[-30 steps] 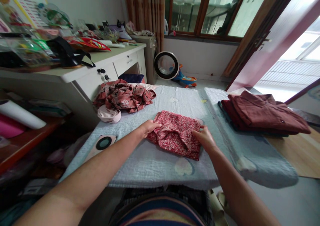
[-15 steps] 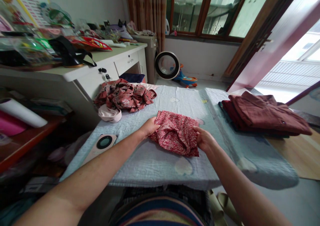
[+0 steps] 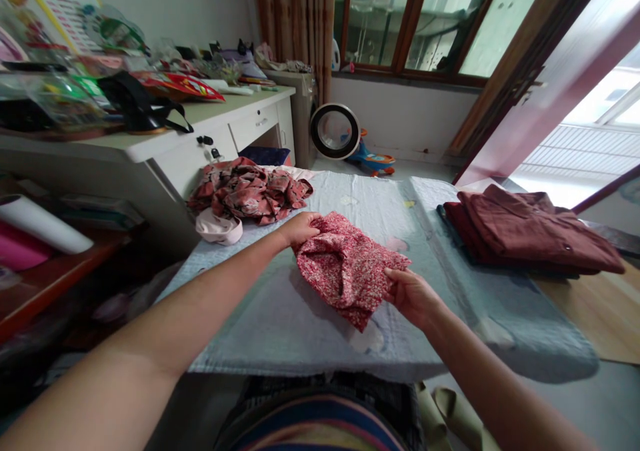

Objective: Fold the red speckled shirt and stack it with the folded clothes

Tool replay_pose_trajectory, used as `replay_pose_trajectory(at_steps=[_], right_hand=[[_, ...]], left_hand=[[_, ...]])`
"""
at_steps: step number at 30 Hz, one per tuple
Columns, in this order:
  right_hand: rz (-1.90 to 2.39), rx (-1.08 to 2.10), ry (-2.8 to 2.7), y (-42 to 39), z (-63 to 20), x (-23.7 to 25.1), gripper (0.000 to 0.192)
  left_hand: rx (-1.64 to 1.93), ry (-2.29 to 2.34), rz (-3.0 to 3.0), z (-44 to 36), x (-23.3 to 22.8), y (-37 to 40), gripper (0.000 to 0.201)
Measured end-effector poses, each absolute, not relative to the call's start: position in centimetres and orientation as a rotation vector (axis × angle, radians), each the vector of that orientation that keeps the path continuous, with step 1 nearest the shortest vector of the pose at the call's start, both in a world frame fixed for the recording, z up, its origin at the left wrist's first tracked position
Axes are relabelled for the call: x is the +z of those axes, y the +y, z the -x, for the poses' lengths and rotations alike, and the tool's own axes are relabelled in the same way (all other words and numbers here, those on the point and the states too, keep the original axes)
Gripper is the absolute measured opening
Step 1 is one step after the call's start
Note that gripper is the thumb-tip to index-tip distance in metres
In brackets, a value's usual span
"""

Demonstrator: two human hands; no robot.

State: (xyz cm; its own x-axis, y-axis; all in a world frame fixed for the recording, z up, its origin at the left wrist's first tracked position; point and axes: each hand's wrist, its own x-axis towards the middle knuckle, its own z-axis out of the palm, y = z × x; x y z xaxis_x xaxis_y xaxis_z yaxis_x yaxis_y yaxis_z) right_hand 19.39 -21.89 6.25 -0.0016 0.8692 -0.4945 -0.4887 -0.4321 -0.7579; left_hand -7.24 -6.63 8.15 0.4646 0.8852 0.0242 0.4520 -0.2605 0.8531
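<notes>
A folded red floral cloth (image 3: 345,268) is held up off the pale blue quilted cover (image 3: 280,318) in front of me. My left hand (image 3: 299,228) grips its far left corner. Nearer to me, my right hand (image 3: 411,294) pinches the right edge. The cloth sags between the two hands, tilted, with its lower corner hanging close to the cover.
A crumpled dark floral garment (image 3: 247,190) with a pink cap (image 3: 219,227) lies at the far left of the cover. Folded maroon shirts (image 3: 530,231) are stacked at the right. A cluttered white desk (image 3: 165,148) stands left; a round fan (image 3: 334,131) sits on the floor behind.
Both hands have lifted the red floral cloth off the cover; the left hand rose and moved away from me, the right hand drew nearer. My left arm now hides the phone on the cover.
</notes>
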Motion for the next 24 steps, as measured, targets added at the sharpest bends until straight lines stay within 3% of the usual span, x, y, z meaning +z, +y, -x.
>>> replay_pose_trajectory(at_steps=[5, 16, 20, 24], right_hand=[[1.217, 1.694, -0.506, -24.3, -17.4, 4.8, 0.018], [1.365, 1.807, -0.546, -25.7, -18.8, 4.2, 0.015], [1.529, 1.83, -0.904, -25.9, -22.2, 4.8, 0.02], [1.642, 1.507, -1.321, -23.5, -23.7, 6.3, 0.016]], left_hand=[[0.599, 1.1, -2.066, 6.4, 9.3, -4.6, 0.021], [0.797, 1.458, -2.028, 9.0, 5.7, -6.6, 0.032], [1.014, 1.571, -1.623, 10.6, 5.6, -10.9, 0.039], [0.979, 1.476, -1.042, 11.1, 6.0, -16.6, 0.047]])
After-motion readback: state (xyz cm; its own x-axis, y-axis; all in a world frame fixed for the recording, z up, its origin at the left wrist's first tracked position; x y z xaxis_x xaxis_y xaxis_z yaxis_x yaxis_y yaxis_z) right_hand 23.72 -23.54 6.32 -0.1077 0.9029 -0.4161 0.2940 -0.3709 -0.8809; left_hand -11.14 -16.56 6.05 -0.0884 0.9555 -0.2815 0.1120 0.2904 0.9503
